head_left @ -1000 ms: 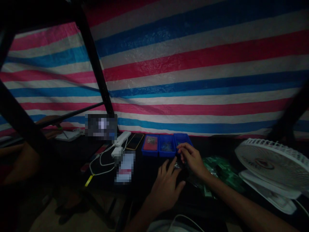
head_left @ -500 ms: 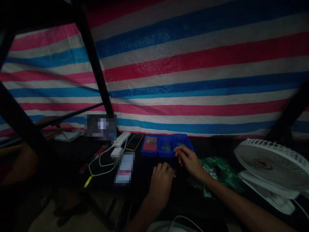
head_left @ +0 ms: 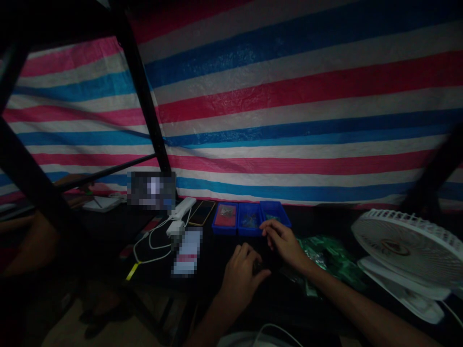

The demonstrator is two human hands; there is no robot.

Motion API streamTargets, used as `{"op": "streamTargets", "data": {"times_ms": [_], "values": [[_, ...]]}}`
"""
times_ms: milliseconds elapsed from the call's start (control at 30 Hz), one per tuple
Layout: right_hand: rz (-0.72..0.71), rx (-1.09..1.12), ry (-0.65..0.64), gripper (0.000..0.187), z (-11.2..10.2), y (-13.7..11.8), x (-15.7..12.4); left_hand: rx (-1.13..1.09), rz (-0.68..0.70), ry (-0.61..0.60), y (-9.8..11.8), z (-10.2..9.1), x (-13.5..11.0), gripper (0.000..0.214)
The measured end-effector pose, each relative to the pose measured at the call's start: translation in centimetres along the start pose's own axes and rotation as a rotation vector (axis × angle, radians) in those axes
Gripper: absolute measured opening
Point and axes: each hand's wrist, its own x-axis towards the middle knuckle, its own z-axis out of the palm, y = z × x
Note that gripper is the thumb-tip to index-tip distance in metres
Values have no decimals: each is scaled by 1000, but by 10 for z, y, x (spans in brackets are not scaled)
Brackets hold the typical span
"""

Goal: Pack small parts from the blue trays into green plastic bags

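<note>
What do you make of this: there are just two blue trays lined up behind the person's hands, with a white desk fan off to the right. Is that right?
Not quite: the head view shows three blue trays in a row, not two, behind the left hand and right hand. The white desk fan is off to the right, as you said.

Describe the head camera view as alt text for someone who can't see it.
Two hands work over a dark table: the left hand closes on something small and dark, and the right hand sits in front of three blue trays, beside green circuit boards. A white desk fan stands at right, before a red, white and blue striped tarp.
</note>
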Motion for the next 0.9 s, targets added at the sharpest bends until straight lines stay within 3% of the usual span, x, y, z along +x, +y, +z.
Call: {"op": "streamTargets", "data": {"times_ms": [333,500,667,900], "values": [[6,-1,-23,26,0,4,0,109,19,53,-8,15,-3,18],[-6,3,-29,25,1,5,0,89,-54,51,-2,9,-3,15],[9,-6,-47,25,0,5,-1,140,-112,88,0,4,-3,37],[12,-21,-64,26,1,4,-2,205,-22,67,-14,-1,1,12]]}}
